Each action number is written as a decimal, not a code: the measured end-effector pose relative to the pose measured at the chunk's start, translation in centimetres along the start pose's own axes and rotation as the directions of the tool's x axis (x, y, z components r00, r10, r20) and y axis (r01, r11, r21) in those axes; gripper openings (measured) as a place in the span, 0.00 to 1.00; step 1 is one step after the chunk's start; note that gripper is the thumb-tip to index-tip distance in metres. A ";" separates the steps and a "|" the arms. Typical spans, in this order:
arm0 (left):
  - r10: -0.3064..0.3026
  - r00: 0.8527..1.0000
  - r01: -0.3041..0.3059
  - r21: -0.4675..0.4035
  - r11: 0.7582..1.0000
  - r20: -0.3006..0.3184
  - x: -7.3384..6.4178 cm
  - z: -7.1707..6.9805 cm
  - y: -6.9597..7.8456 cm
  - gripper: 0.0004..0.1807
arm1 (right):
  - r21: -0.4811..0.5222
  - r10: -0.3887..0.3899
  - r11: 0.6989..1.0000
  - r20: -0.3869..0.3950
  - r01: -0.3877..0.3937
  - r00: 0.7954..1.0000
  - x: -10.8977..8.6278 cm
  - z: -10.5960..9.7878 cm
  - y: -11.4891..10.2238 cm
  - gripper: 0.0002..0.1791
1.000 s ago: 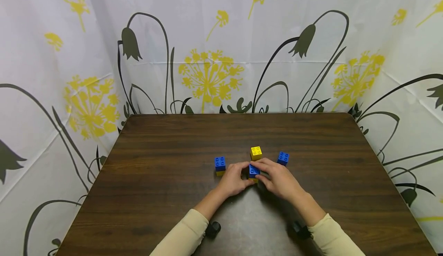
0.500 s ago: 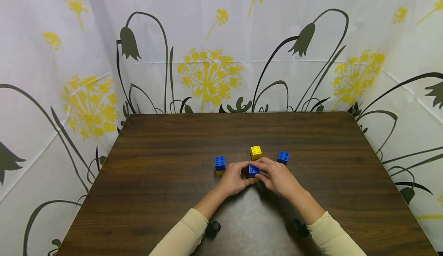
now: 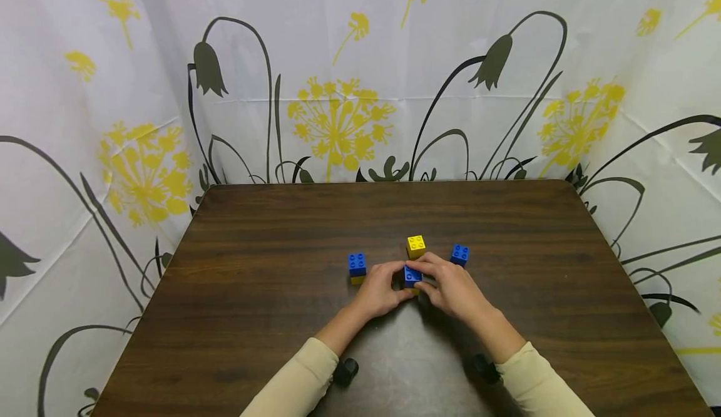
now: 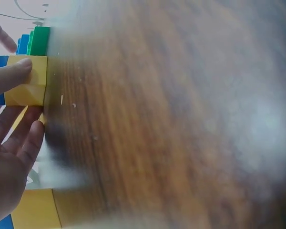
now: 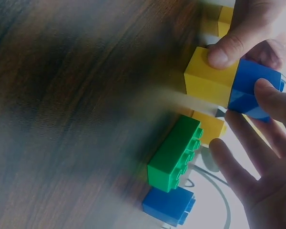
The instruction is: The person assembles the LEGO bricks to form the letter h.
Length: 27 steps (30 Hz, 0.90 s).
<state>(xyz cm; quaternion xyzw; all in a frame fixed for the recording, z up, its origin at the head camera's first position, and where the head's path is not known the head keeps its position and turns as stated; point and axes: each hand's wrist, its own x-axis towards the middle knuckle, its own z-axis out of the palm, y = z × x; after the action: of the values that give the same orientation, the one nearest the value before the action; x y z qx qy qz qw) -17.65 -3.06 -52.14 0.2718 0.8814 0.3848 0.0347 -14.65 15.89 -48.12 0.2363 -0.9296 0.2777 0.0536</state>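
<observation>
The left hand [image 3: 378,290] pinches a smooth yellow plastic cube [image 5: 207,81]; the right hand [image 3: 455,285] pinches the blue studded plastic cube [image 5: 247,98] on top of it. They stand stacked on the brown wood-patterned table [image 3: 281,229]. Probably they are light, stiff, hardly fragile, best held by flat opposite sides.

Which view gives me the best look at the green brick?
The right wrist view: the green brick shows large there, with its long side and studs visible. The left wrist view shows it small, near the upper left. The head view does not show it; the right hand probably covers it.
</observation>
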 end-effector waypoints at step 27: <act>-0.096 0.995 0.097 0.036 0.995 -0.035 -1.5 -0.7 1.5 0.30 | -0.019 -0.061 0.998 0.045 0.062 0.997 0.4 -0.1 0.1 0.24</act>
<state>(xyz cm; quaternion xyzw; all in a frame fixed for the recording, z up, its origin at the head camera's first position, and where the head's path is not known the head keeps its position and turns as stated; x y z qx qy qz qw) -15.87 -3.42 -50.80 0.2230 0.9010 0.3705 0.0337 -15.07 15.84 -48.00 0.2703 -0.9257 0.2611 0.0439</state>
